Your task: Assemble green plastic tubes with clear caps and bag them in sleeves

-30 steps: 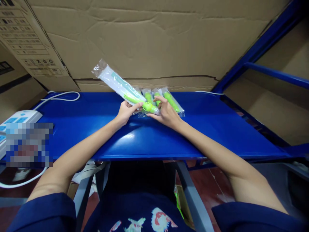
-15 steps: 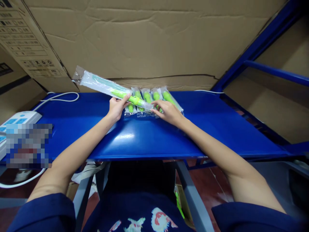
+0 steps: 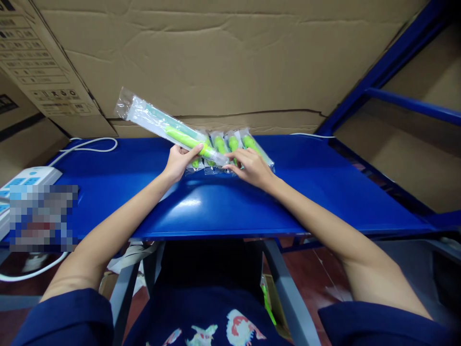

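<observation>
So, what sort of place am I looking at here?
Probably a workshop or small-factory workstation: a blue table backed by cardboard, with bagged green items in a row and a power strip at the left.

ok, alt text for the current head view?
A person's left hand and right hand hold a clear plastic package with a bright green item inside, slanting above a blue table. Similar packages lie side by side partly behind it. A white power strip sits at far left; cardboard stands behind the table.
</observation>
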A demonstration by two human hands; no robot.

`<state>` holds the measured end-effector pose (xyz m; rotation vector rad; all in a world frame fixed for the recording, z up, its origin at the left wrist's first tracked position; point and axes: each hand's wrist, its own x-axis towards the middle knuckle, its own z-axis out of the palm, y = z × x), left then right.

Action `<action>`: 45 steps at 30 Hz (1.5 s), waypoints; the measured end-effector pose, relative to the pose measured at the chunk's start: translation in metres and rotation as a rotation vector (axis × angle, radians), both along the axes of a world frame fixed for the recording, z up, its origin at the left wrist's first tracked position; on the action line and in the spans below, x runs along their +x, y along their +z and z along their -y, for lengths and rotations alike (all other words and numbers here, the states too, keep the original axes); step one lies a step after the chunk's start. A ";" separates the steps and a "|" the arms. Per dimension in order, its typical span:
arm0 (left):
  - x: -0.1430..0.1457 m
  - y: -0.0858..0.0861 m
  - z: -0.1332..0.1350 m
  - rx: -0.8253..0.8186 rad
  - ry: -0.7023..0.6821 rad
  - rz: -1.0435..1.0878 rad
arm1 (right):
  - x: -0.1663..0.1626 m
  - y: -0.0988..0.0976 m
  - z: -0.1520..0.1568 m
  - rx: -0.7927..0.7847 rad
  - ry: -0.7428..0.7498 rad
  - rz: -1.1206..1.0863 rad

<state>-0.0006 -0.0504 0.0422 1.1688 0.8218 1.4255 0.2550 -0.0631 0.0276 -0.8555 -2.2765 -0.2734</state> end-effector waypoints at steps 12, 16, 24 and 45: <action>0.031 -0.015 0.030 -0.112 -0.330 -0.181 | -0.008 -0.005 0.004 -0.001 -0.015 -0.155; 0.027 -0.014 0.028 -0.165 -0.400 -0.189 | -0.007 -0.002 0.004 -0.005 0.029 -0.116; 0.013 -0.004 0.021 -0.140 -0.468 -0.229 | -0.009 0.000 0.009 -0.046 0.184 0.026; -0.003 0.006 0.011 -0.123 -0.598 -0.446 | -0.017 0.006 0.025 0.011 0.087 0.063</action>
